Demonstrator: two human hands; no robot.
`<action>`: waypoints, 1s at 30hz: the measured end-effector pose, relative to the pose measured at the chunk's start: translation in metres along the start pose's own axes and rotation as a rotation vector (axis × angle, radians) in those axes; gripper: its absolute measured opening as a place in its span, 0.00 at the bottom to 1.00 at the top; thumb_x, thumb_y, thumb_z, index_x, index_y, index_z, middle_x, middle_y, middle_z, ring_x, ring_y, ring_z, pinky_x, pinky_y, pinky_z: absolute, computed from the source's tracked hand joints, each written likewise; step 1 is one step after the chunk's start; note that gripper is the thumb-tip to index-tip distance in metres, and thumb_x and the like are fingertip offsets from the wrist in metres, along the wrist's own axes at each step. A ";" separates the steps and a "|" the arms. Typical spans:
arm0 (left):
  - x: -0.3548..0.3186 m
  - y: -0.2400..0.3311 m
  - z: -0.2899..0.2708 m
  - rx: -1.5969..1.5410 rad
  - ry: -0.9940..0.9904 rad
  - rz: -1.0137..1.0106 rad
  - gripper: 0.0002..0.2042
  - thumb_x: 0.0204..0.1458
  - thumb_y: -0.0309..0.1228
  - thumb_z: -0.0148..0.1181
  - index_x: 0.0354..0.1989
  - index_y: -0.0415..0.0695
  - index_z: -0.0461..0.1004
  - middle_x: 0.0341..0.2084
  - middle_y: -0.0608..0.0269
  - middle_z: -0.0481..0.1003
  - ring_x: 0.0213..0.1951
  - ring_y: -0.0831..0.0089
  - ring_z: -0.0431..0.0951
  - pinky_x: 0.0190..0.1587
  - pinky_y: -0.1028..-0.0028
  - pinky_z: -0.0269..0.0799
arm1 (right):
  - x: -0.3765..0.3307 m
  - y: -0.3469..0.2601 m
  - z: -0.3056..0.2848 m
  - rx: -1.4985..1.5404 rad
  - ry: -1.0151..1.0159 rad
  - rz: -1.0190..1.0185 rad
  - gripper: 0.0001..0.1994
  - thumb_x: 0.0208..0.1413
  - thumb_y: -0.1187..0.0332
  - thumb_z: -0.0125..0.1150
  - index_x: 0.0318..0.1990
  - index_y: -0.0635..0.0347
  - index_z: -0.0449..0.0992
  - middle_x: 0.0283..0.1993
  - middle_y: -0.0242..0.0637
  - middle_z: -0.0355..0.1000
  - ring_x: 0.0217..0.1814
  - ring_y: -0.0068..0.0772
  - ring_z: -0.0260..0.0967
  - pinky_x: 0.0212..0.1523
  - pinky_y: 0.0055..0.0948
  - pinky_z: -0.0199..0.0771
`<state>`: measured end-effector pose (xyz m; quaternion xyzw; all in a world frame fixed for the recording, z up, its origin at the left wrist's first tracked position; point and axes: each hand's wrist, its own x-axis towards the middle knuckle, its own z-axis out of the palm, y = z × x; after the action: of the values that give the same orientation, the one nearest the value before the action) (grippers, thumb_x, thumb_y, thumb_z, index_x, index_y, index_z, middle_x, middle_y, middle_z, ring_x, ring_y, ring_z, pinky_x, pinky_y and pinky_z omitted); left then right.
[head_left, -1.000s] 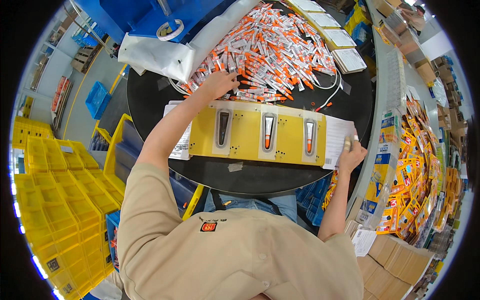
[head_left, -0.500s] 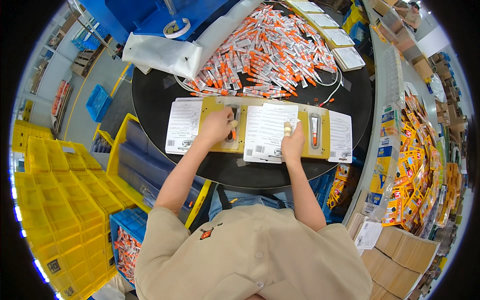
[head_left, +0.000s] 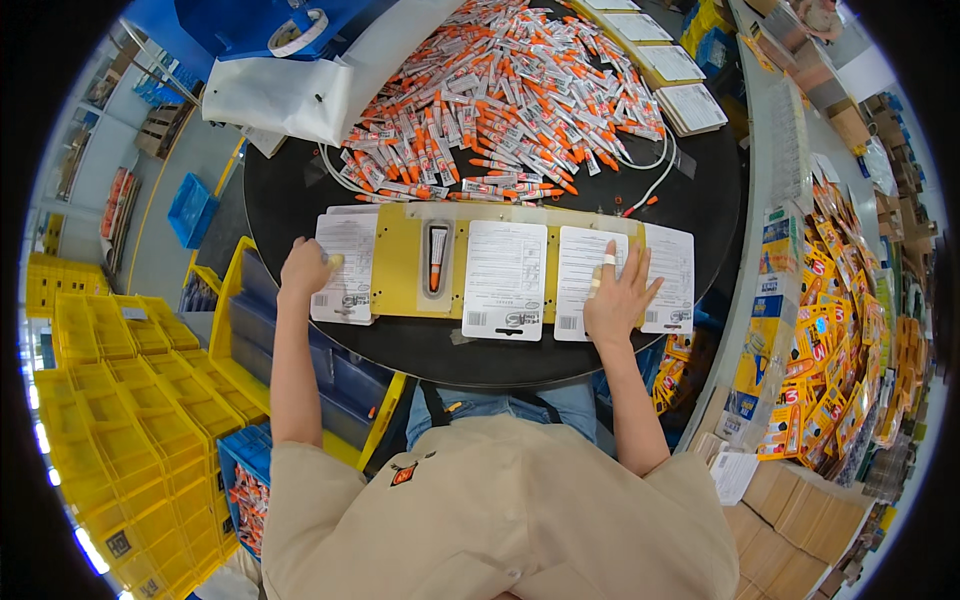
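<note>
A yellow fixture plate (head_left: 398,262) lies across the round black table. In its left slot, a clear blister tray holds an orange-capped glue tube (head_left: 436,265). A white printed card (head_left: 505,275) lies flat on the fixture's middle. My right hand (head_left: 618,305) is open, fingers spread, pressing on another white card (head_left: 572,300) that covers the right slot. My left hand (head_left: 305,270) is curled at the left edge of a stack of white cards (head_left: 345,285), its covered thumb on top; its other fingers are partly hidden. A second card stack (head_left: 672,285) sits at the fixture's right end.
A big pile of glue tubes (head_left: 510,100) covers the table's far side, with a white cable (head_left: 655,185) beside it. Card stacks (head_left: 692,108) stand far right. Yellow crates (head_left: 120,400) are on my left; a bench with orange-yellow packages (head_left: 825,330) is on my right.
My left hand has left the left slot, where a tube now shows, and moved to the left card stack. The right hand's cards now lie apart, one in the middle, one over the right slot.
</note>
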<state>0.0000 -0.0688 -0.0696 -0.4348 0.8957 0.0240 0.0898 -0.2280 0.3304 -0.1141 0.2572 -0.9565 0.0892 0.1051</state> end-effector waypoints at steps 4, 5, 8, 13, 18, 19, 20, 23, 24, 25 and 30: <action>-0.016 0.012 -0.063 -0.026 0.128 0.014 0.11 0.46 0.34 0.61 0.32 0.37 0.73 0.31 0.46 0.77 0.37 0.47 0.78 0.39 0.58 0.74 | 0.015 0.010 0.017 0.045 -0.093 0.023 0.27 0.57 0.61 0.50 0.65 0.50 0.60 0.71 0.54 0.43 0.74 0.58 0.35 0.65 0.68 0.29; -0.020 0.013 -0.075 -0.083 0.228 0.049 0.12 0.46 0.33 0.61 0.33 0.37 0.73 0.31 0.46 0.77 0.37 0.47 0.78 0.38 0.59 0.74 | 0.023 0.024 0.018 0.060 -0.098 0.006 0.27 0.57 0.61 0.50 0.66 0.50 0.60 0.71 0.55 0.43 0.74 0.58 0.35 0.65 0.68 0.29; -0.032 0.022 -0.079 -0.449 0.113 0.231 0.14 0.45 0.34 0.62 0.36 0.37 0.74 0.29 0.46 0.77 0.35 0.48 0.78 0.37 0.61 0.73 | 0.054 0.100 0.019 -0.004 0.157 0.026 0.23 0.61 0.61 0.47 0.63 0.52 0.63 0.65 0.54 0.55 0.69 0.55 0.48 0.64 0.57 0.48; -0.054 0.084 -0.014 -0.309 0.065 0.234 0.30 0.47 0.39 0.63 0.59 0.47 0.64 0.57 0.41 0.62 0.37 0.51 0.79 0.34 0.63 0.77 | 0.113 0.239 0.069 0.321 0.012 0.876 0.39 0.59 0.39 0.42 0.66 0.64 0.54 0.65 0.57 0.57 0.63 0.58 0.59 0.63 0.44 0.58; -0.079 0.117 -0.012 -0.078 -0.209 0.349 0.36 0.48 0.43 0.62 0.66 0.53 0.54 0.67 0.39 0.45 0.41 0.48 0.78 0.35 0.59 0.77 | 0.101 0.292 0.122 0.459 0.007 1.061 0.40 0.59 0.36 0.36 0.49 0.72 0.74 0.53 0.58 0.70 0.58 0.56 0.65 0.57 0.42 0.63; -0.078 0.116 -0.015 -0.088 -0.134 0.364 0.35 0.49 0.44 0.61 0.66 0.52 0.55 0.67 0.39 0.45 0.41 0.48 0.78 0.36 0.59 0.77 | 0.093 0.293 0.125 0.477 0.029 1.060 0.40 0.59 0.36 0.36 0.48 0.72 0.74 0.52 0.58 0.70 0.57 0.57 0.65 0.57 0.42 0.63; -0.071 0.113 -0.020 -0.092 -0.123 0.371 0.34 0.50 0.44 0.59 0.66 0.52 0.55 0.67 0.39 0.46 0.41 0.48 0.78 0.37 0.59 0.77 | 0.086 0.294 0.125 0.493 0.058 1.043 0.40 0.59 0.36 0.35 0.47 0.72 0.75 0.51 0.58 0.71 0.57 0.57 0.65 0.56 0.42 0.64; -0.062 0.110 -0.018 -0.211 -0.119 0.435 0.29 0.55 0.43 0.53 0.65 0.51 0.57 0.67 0.44 0.48 0.43 0.48 0.77 0.43 0.59 0.75 | 0.052 0.271 0.123 0.443 0.110 1.018 0.40 0.61 0.38 0.33 0.45 0.76 0.74 0.46 0.63 0.72 0.52 0.62 0.67 0.53 0.47 0.65; -0.064 0.110 -0.015 -0.268 -0.110 0.505 0.28 0.55 0.43 0.53 0.65 0.51 0.57 0.67 0.46 0.48 0.45 0.48 0.76 0.45 0.59 0.74 | 0.035 0.257 0.120 0.499 0.161 1.004 0.40 0.61 0.39 0.33 0.43 0.77 0.74 0.46 0.64 0.71 0.51 0.63 0.67 0.52 0.47 0.66; -0.063 0.111 -0.012 -0.344 -0.030 0.614 0.28 0.55 0.42 0.52 0.65 0.51 0.57 0.67 0.48 0.48 0.46 0.49 0.75 0.47 0.59 0.73 | 0.013 0.234 0.121 0.533 0.196 1.018 0.40 0.62 0.39 0.33 0.42 0.78 0.74 0.46 0.65 0.71 0.50 0.64 0.67 0.51 0.47 0.66; -0.043 0.106 -0.021 -0.267 -0.228 0.480 0.29 0.56 0.40 0.49 0.64 0.40 0.56 0.65 0.47 0.55 0.58 0.49 0.66 0.56 0.63 0.67 | -0.111 0.081 0.095 0.706 0.245 1.013 0.29 0.66 0.51 0.38 0.48 0.76 0.71 0.46 0.62 0.72 0.49 0.59 0.68 0.52 0.43 0.66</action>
<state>-0.0603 0.0277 -0.0453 -0.2129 0.9460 0.2109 0.1236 -0.1900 0.4304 -0.2422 -0.2206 -0.8536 0.4670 0.0676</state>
